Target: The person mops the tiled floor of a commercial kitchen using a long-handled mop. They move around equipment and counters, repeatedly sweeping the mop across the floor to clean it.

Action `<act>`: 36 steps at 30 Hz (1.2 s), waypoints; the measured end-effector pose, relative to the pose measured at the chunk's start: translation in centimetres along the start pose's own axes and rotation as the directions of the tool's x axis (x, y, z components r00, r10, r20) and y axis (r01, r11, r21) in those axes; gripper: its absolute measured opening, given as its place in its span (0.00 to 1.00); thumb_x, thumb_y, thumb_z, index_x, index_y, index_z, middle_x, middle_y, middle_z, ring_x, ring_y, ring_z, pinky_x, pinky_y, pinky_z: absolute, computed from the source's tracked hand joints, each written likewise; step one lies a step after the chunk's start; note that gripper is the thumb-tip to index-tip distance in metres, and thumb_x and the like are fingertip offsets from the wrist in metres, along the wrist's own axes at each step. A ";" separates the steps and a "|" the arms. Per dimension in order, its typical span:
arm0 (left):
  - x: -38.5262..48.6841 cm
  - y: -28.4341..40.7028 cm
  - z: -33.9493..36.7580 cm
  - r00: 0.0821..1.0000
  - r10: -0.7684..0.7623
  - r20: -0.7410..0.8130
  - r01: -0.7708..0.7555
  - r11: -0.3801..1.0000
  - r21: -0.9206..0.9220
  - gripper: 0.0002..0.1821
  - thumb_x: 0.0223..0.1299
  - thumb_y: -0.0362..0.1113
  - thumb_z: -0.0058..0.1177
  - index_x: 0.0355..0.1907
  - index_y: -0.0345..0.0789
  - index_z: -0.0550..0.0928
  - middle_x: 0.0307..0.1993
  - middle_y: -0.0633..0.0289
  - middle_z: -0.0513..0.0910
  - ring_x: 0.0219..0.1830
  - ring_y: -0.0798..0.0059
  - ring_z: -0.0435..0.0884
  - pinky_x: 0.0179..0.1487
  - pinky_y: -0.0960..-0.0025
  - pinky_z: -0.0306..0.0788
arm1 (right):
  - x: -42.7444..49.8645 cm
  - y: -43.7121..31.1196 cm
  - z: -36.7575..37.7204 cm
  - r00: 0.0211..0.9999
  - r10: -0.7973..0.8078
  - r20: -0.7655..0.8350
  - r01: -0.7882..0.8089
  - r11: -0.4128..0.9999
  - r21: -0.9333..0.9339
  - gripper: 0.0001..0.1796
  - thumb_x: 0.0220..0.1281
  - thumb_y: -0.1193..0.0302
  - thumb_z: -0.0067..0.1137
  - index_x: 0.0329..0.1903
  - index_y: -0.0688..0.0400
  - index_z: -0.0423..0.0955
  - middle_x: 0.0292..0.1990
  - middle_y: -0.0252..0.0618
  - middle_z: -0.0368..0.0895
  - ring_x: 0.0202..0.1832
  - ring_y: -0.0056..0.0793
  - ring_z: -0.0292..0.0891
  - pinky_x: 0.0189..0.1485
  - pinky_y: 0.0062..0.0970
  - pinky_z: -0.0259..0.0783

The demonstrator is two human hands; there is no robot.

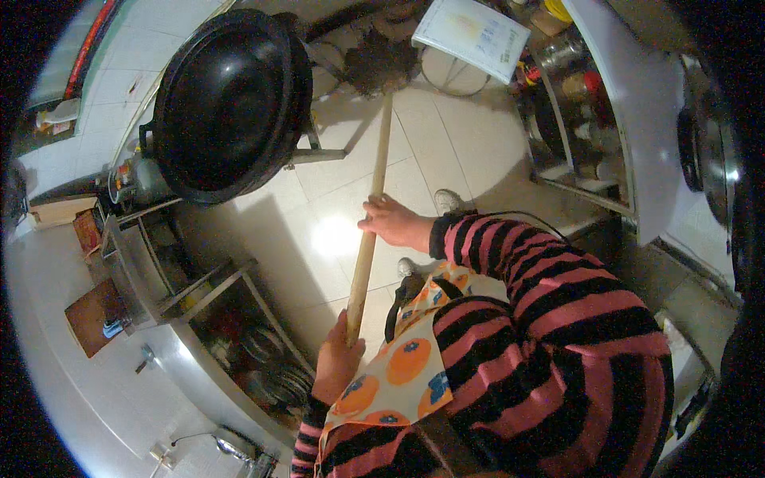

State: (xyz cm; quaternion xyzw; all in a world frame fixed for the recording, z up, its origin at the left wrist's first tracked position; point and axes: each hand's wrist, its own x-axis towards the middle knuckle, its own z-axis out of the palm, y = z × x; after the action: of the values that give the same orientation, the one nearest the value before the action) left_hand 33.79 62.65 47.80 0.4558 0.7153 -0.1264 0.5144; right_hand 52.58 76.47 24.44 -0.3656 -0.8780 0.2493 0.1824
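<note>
A long wooden pole [382, 146] runs from near my body out across the tiled floor. At its far end is a dark, shaggy mop head [379, 63], down at the floor in dim light; its exact make is hard to tell. My right hand [394, 221] is wrapped around the middle of the pole. Close to my apron [409, 361], my left hand [339, 364] grips the near end. Striped sleeves cover both arms.
A big black wok [230, 107] stands left of the pole, above a metal frame [320, 155]. A white board [472, 36] rests over a round wire stand [457, 74]. Shelves [577, 125] line the right; a cabinet of dishes [257, 346] flanks my left. My shoes [448, 201] are near the pole.
</note>
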 end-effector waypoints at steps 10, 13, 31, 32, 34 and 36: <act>-11.6 -11.4 -3.6 0.973 0.232 0.011 -0.231 0.973 -0.020 0.32 0.56 0.35 0.55 0.66 0.37 0.67 0.44 0.40 0.80 0.49 0.45 0.79 0.49 0.56 0.73 | -5.0 -12.8 6.6 0.995 -0.083 0.053 0.069 0.971 0.230 0.09 0.52 0.73 0.55 0.37 0.51 0.72 0.37 0.38 0.72 0.45 0.40 0.70 0.52 0.38 0.64; -15.0 -12.7 -3.9 0.978 0.209 0.001 -0.208 0.970 0.126 0.31 0.57 0.38 0.57 0.65 0.37 0.69 0.44 0.41 0.80 0.49 0.46 0.79 0.48 0.56 0.73 | -5.2 -14.0 9.1 0.976 -0.140 0.169 0.077 0.939 0.336 0.11 0.47 0.70 0.63 0.36 0.53 0.73 0.37 0.40 0.74 0.46 0.43 0.71 0.50 0.41 0.66; -10.3 -3.9 -0.5 0.903 0.410 -0.127 -0.364 0.889 0.280 0.22 0.54 0.36 0.59 0.54 0.35 0.80 0.31 0.45 0.82 0.33 0.58 0.84 0.38 0.65 0.75 | -11.2 -7.3 6.5 0.919 0.292 -0.265 -0.235 0.946 0.225 0.02 0.52 0.74 0.53 0.30 0.55 0.71 0.34 0.42 0.75 0.42 0.45 0.75 0.45 0.49 0.69; -9.4 -3.0 -0.2 0.931 0.352 -0.098 -0.320 0.915 0.246 0.24 0.54 0.36 0.60 0.55 0.32 0.79 0.34 0.44 0.83 0.34 0.59 0.85 0.39 0.67 0.76 | -11.7 -6.0 5.8 0.905 0.315 -0.288 -0.256 0.940 0.224 0.01 0.52 0.74 0.53 0.29 0.55 0.71 0.33 0.42 0.75 0.41 0.46 0.75 0.45 0.48 0.70; -7.0 -0.8 1.6 0.912 0.396 -0.110 -0.350 0.889 0.296 0.25 0.54 0.36 0.60 0.55 0.30 0.78 0.35 0.44 0.83 0.35 0.59 0.85 0.39 0.68 0.76 | -12.9 -2.8 4.6 0.874 0.320 -0.365 -0.264 0.944 0.196 0.00 0.52 0.74 0.53 0.28 0.55 0.71 0.31 0.43 0.76 0.39 0.46 0.75 0.43 0.46 0.71; -5.0 1.2 3.6 0.951 0.287 -0.113 -0.254 0.937 0.238 0.26 0.54 0.37 0.61 0.56 0.30 0.77 0.36 0.45 0.84 0.37 0.56 0.85 0.41 0.66 0.77 | -14.5 0.3 3.4 0.821 0.355 -0.448 -0.268 0.931 0.246 0.04 0.46 0.78 0.55 0.26 0.57 0.71 0.28 0.45 0.75 0.37 0.50 0.74 0.39 0.44 0.70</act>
State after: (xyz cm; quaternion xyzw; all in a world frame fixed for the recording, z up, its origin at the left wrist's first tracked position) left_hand 37.25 58.37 50.78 0.6123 0.6629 -0.0991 0.4192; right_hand 60.71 64.98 19.54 -0.5380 -0.7071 0.2509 0.3841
